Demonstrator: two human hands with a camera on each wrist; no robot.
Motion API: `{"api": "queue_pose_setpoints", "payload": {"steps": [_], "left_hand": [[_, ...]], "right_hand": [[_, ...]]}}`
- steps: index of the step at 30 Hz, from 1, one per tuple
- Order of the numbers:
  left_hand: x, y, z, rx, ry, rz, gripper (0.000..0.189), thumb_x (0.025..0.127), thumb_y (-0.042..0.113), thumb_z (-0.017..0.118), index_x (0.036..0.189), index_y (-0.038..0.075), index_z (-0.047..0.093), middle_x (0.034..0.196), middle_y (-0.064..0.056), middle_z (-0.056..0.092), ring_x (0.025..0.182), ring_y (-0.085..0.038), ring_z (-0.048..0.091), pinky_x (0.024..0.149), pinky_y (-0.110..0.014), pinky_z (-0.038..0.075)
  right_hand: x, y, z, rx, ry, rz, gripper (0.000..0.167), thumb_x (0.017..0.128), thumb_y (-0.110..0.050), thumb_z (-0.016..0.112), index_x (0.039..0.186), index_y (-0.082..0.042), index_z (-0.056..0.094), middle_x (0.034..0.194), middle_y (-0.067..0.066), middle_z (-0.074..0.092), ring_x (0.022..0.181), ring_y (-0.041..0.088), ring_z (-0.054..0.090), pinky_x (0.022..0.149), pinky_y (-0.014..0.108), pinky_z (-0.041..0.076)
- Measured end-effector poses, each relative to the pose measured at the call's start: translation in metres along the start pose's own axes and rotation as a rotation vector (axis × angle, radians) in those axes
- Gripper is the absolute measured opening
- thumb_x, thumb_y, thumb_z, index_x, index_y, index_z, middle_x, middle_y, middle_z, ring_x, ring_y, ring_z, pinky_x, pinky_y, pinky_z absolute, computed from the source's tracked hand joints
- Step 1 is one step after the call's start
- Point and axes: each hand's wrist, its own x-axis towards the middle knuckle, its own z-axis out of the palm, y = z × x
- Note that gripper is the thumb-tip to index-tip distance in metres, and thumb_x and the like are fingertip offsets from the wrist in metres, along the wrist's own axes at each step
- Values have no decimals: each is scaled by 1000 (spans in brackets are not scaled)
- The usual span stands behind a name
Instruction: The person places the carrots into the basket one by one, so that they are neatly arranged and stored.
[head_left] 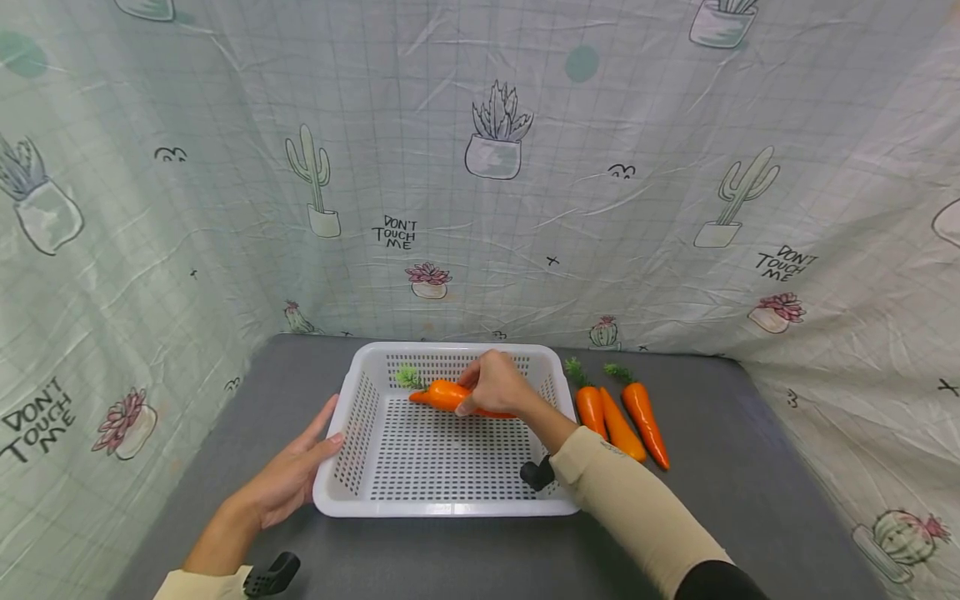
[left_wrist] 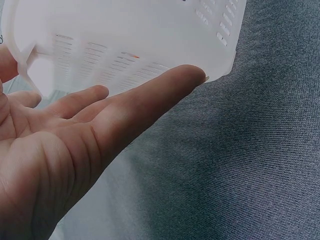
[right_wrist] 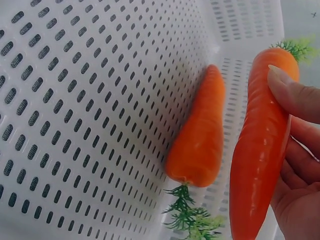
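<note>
A white perforated plastic basket (head_left: pixel 450 508) sits on the grey tabletop. Inside it, my right hand (head_left: pixel 497 385) pinches an orange toy carrot (right_wrist: pixel 265 135) between thumb and fingers near its leafy end. Its green top (head_left: pixel 408 377) points left in the head view. Below the held carrot, a second carrot (right_wrist: pixel 197 135) lies on the basket's perforated surface, turned the opposite way; from the head view it is mostly hidden, with only its tip showing at the left. My left hand (head_left: pixel 288 475) rests against the basket's left side, fingers extended, thumb at the rim.
Three more carrots lie on the table just right of the basket: one with a green top (head_left: pixel 590 410), a lighter orange one (head_left: pixel 621 427) and another leafy one (head_left: pixel 647 423). A cactus-print curtain (head_left: pixel 555 217) hangs behind and along both sides of the grey table (head_left: pixel 390 554).
</note>
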Motion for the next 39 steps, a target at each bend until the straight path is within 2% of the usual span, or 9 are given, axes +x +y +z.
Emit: {"api": "queue_pose_setpoints", "payload": {"steps": [15,24,32,39], "left_hand": [[1,1,3,17,16,1,79,113,37,44,163,47,-16,174,-26,5,146,-57,40,92,-57,56],[0,1,3,19,13,-7,79,112,38,44,162,49,-17,174,-26,5,145,-53,44,93,-56,56],[0,0,3,22,15,4,79,113,37,44,162,48,-16,174,-26,6,144,-54,43,92,-57,56],[0,-3,3,18,10,8,79,113,39,44,162,48,-17,174,-26,4,145,-54,42,92,-57,56]], "right_hand": [[10,5,16,-6,0,-16,41,64,-9,100,100,-5,82,98,6,81,83,13,71,80,31,60],[16,6,25,-109,-13,-26,39,64,-15,101,98,-9,83,95,2,81,80,10,68,79,29,58],[19,5,28,-188,-7,-34,39,66,-19,100,99,-9,83,96,1,80,83,11,68,83,31,57],[18,6,30,-184,-42,-44,39,68,-18,99,101,-7,82,98,3,80,87,13,70,84,31,58]]}}
